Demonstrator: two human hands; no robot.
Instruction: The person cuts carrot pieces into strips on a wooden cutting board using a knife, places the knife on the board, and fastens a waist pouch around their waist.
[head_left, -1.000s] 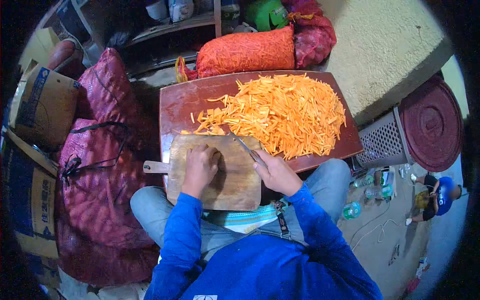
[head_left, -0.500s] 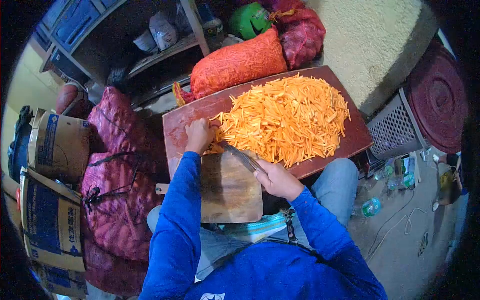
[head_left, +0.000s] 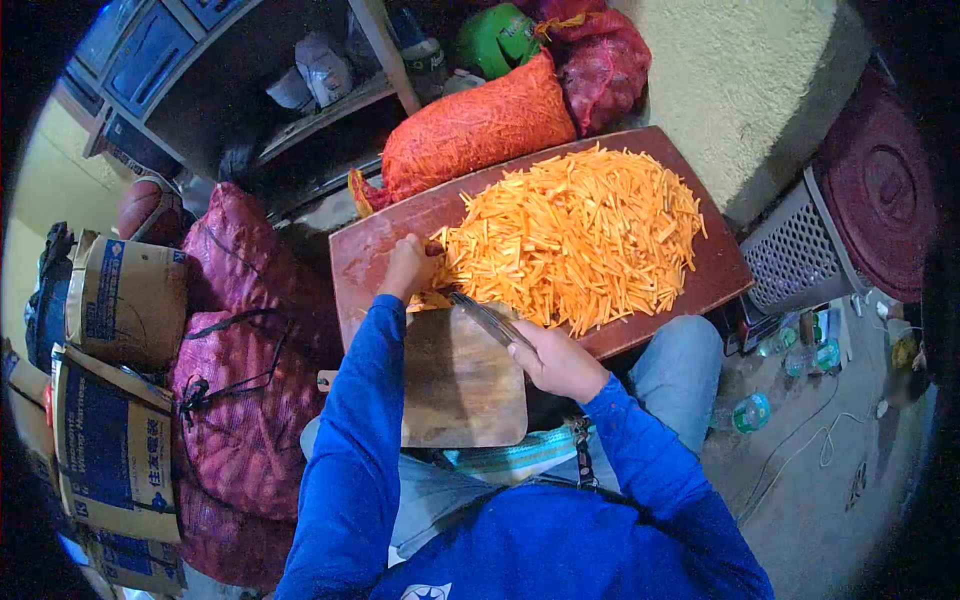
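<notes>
My right hand (head_left: pixel 560 362) is closed around a knife (head_left: pixel 484 318), its dark blade pointing up and left across the top edge of a wooden cutting board (head_left: pixel 465 385). My left hand (head_left: pixel 410 268) is curled at the left edge of a large pile of orange vegetable sticks (head_left: pixel 585 235), which look like cut carrot. Something dark reddish shows by its fingers, too small to name. The pile lies on a dark red tabletop (head_left: pixel 365 250). The board rests over my lap, just below the tabletop.
Behind the pile lies a full orange mesh sack (head_left: pixel 480 125). Purple mesh sacks (head_left: pixel 240 410) and cardboard boxes (head_left: pixel 115 430) crowd the left. To the right stand a grey perforated basket (head_left: pixel 805 250) with a maroon lid (head_left: pixel 880 190) and plastic bottles (head_left: pixel 750 412) on the floor.
The view has shifted slightly. My left hand stays curled at the pile's left edge, moved only a little. The right hand holds the knife in nearly the same place.
</notes>
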